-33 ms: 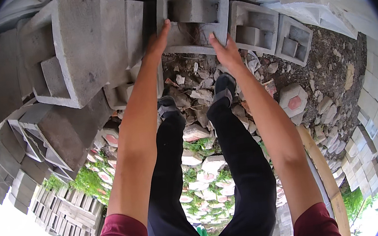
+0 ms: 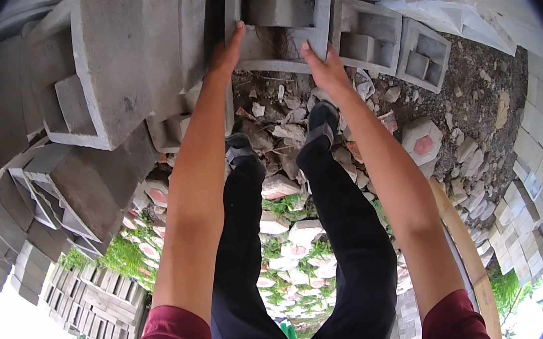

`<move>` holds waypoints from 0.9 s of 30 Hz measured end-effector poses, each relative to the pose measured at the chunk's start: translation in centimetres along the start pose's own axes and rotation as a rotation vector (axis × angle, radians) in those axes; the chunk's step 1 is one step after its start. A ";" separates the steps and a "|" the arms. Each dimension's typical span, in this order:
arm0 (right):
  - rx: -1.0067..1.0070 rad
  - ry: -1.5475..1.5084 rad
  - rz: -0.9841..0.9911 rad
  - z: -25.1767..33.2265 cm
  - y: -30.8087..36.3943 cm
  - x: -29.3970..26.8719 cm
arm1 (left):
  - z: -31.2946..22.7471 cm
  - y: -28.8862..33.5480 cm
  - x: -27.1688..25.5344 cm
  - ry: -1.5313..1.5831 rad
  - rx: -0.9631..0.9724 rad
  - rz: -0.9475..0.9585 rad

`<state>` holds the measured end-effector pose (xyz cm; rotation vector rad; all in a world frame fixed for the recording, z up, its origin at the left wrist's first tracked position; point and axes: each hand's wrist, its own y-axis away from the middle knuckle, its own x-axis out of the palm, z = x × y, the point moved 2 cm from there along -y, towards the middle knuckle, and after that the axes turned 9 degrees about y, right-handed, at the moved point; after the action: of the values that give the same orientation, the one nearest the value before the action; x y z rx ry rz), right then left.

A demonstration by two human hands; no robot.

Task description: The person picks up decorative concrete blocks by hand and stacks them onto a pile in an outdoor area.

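Note:
Ahead of me is a grey hollow concrete block (image 2: 282, 61), its cavities facing me, with dry root-like strands in the lower part. My left hand (image 2: 229, 52) grips its left side, thumb over the edge. On the right side, lower down, my right hand (image 2: 325, 68) clasps the block with its thumb on the face. The other fingers of both hands are largely hidden behind the sides. Beside it to the right stand a second hollow block (image 2: 367, 65) and a smaller-looking third block (image 2: 440, 53).
Large stacked blocks (image 2: 119, 66) rise close on my left. Broken rubble (image 2: 289, 133) lies around my feet, and a hexagonal paver (image 2: 422, 140) sits right of them. A wooden plank (image 2: 465, 251) runs along my right. Pale blocks (image 2: 525, 221) are stacked at the far right.
The held block and both hands appear very slightly higher in the picture. The grip looks the same.

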<state>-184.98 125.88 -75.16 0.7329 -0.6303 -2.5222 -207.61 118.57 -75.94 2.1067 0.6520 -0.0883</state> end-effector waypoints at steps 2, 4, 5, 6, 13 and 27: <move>0.016 0.033 0.004 -0.6 0.1 -0.1 | 0.5 -0.1 0.4 0.001 0.000 0.003; -0.037 0.028 -0.028 -0.7 -0.1 -0.1 | 0.1 -0.8 0.6 0.001 0.019 0.005; -0.037 0.032 -0.032 -0.7 -0.4 -0.2 | -0.2 -0.9 0.6 -0.005 0.006 -0.013; -0.026 0.039 -0.002 -0.5 -0.4 -0.3 | -0.2 -1.2 0.4 -0.012 -0.009 -0.035; 0.012 0.087 0.088 -2.6 -1.2 0.0 | 1.5 -0.2 0.6 0.051 -0.026 0.044; 0.012 0.059 0.103 -1.9 0.5 0.0 | 3.6 0.7 -0.2 0.172 -0.220 0.108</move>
<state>-183.72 124.96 -76.33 0.7564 -0.6467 -2.3961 -206.81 115.28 -77.49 1.9449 0.6177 0.2182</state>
